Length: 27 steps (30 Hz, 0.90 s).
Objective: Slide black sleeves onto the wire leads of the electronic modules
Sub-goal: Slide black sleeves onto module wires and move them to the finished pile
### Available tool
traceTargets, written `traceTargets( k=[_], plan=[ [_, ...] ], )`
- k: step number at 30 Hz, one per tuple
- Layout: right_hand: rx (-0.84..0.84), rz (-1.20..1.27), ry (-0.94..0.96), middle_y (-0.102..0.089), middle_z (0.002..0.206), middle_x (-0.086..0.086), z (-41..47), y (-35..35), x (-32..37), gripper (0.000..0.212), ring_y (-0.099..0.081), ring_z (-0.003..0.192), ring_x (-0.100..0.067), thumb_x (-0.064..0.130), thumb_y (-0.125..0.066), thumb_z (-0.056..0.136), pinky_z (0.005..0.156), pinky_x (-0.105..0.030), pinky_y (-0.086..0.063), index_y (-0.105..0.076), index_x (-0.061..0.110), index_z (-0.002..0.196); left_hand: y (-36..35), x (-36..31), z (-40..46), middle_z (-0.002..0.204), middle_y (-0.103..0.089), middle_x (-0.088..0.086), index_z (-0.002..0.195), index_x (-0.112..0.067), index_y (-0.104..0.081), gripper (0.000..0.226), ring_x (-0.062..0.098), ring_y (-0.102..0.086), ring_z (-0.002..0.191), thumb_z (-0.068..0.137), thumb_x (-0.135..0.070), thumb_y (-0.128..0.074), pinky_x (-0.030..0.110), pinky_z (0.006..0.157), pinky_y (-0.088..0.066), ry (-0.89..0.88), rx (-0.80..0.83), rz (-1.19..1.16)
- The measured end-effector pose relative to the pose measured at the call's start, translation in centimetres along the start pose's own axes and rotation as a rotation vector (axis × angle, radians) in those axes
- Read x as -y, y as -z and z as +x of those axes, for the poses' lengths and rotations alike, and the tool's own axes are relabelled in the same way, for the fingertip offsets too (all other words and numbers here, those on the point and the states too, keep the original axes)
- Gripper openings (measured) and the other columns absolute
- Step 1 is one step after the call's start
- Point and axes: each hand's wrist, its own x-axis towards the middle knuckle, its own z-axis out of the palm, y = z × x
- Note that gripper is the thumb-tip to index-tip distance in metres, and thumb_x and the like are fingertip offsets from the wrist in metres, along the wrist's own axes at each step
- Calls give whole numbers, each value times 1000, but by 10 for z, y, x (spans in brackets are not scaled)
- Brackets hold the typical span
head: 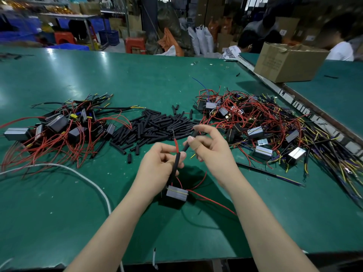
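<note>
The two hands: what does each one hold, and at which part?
Left hand grips a sleeved red lead around its black sleeve. Right hand pinches a loose black sleeve near its middle.

Counts on my bench: two grips, two sleeves in them, one module between my arms.

My left grip (pixel 157 163) holds one black sleeve (pixel 176 163) with one red lead (pixel 176 145) poking out of its top; my right grip (pixel 208 148) pinches a second sleeve (pixel 189 142). One module (pixel 176 194) hangs below my left grip, with two red wires trailing from it as far as I can see. Three heaps lie across the green bench (pixel 137 79): one pile of loose black sleeves (pixel 157 126), too many to count; one pile of modules on the left (pixel 59 126), some eight showing; one pile on the right (pixel 261 130), about ten showing. One cardboard box (pixel 286 63) and one white cable (pixel 88 181) besides.
</note>
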Motion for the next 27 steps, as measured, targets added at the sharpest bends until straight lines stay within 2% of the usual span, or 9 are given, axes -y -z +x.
traceTargets(
  k=[4,10,13,15,17,20,22,25,27],
  plan=[
    [20,-32,-25,-72,77,3,-3,2,-2,27,-44,54,-7,15,-64,91,51,-17,-38,-50,20,113,0,5,3,57,-63,-4,92,-18,-44,30,12,-62,56,82,-14,-72,21,51,-49,-32,4,9],
    [92,-73,-9,-70,71,12,-6,8,-1,20,-48,54,0,16,-67,88,53,-11,-39,-56,22,104,0,10,5,56,-62,-8,86,-21,-57,17,8,-60,56,80,-23,-73,23,55,-49,-60,54,71],
    [74,-52,44,-70,74,13,-6,10,-3,4,-54,59,2,19,-61,92,55,-10,-41,-62,21,95,2,9,4,57,-62,-9,72,-26,-64,13,8,-56,57,82,-33,-69,32,62,-50,-78,65,156],
    [10,-79,67,-65,71,14,-4,12,-4,8,-53,61,1,23,-59,93,57,-9,-40,-66,22,88,2,7,3,59,-61,-8,72,-28,-65,14,11,-56,61,83,-38,-68,37,67,-52,-78,90,210],
    [-45,-136,72,-60,65,13,-3,15,-6,12,-51,61,-2,25,-62,92,57,-11,-39,-68,25,82,3,5,3,60,-60,-10,72,-29,-64,15,9,-54,62,84,-38,-67,32,66,-49,-95,128,275],
    [-118,-121,62,-67,69,13,1,17,-7,15,-53,59,2,24,-59,94,56,-8,-40,-66,23,81,10,3,3,68,-57,-13,62,-33,-60,23,-3,-52,65,83,-36,-69,10,65,-37,-200,157,523],
    [-140,-103,19,-69,73,14,3,18,-5,14,-54,58,2,26,-57,95,56,-9,-40,-65,23,84,14,4,2,74,-58,-10,66,-34,-60,20,-2,-53,72,83,-34,-69,14,68,-37,-250,129,580],
    [27,-128,-107,-69,77,17,0,14,-6,18,-55,59,2,41,-56,90,54,-16,-40,-63,26,97,16,6,2,73,-59,-7,71,-31,-65,14,8,-55,69,84,-30,-69,25,68,-45,-216,62,496],
    [160,-185,-105,-64,66,15,-5,9,-7,24,-52,54,2,40,-57,90,52,-14,-38,-66,19,98,14,6,4,73,-61,-8,70,-33,-65,16,9,-56,71,84,-28,-69,24,69,-44,-225,57,498]
  ],
)
